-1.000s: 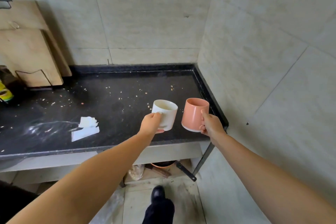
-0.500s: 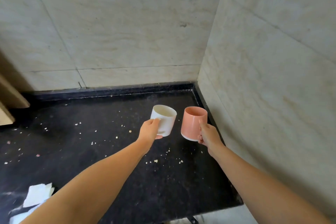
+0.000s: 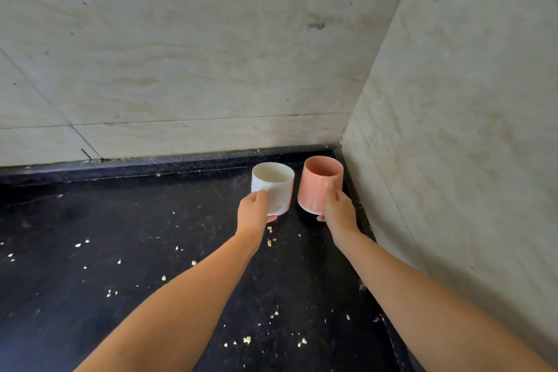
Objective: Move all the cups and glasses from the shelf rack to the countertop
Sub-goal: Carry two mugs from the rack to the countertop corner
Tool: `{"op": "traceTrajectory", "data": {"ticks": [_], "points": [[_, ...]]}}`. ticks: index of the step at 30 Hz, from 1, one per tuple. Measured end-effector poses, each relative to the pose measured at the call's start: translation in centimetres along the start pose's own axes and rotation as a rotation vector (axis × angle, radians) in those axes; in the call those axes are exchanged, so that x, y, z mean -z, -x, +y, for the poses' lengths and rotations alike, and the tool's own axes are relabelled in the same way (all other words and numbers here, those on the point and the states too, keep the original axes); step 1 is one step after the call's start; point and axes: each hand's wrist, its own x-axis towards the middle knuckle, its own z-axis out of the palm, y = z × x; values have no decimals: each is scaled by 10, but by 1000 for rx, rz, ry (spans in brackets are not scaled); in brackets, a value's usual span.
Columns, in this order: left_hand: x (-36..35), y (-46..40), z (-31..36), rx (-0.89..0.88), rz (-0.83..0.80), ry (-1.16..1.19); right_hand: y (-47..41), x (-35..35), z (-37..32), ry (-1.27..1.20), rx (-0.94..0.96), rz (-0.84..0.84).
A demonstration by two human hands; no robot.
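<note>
The left hand (image 3: 253,211) grasps a white cup (image 3: 273,187) and the right hand (image 3: 338,211) grasps a pink cup (image 3: 320,183). Both cups are side by side over the far right corner of the black countertop (image 3: 120,251), which is scattered with crumbs (image 3: 247,340).

Soft, even daylight fills the scene without glare. Wide-angle distortion bends the wall (image 3: 181,54) joints toward nine o'clock. Slight blur softens the edges.

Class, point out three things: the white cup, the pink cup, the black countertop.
white cup (image 3: 279,190): head view, front wall.
pink cup (image 3: 315,190): head view, outer side wall.
black countertop (image 3: 120,220): head view, bare surface left of the cups.
</note>
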Motion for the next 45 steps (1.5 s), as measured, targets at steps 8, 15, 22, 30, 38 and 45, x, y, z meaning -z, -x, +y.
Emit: {"op": "traceTrajectory", "data": {"ticks": [8, 15, 22, 30, 38, 45], "points": [[-16, -27, -7, 22, 46, 50, -18, -12, 7, 22, 40, 25], [-24, -36, -22, 7, 24, 24, -21, -18, 26, -55, -53, 32], [-29, -55, -30, 99, 23, 11, -31, -22, 28, -77, -18, 40], [-36, -72, -12, 72, -1, 11, -52, -43, 19, -149, -49, 75], [-38, -77, -14, 72, -30, -28, -64, -53, 12, -111, -112, 72], [-16, -67, -3, 98, -5, -329, -53, -24, -6, -1, -181, 85]]}}
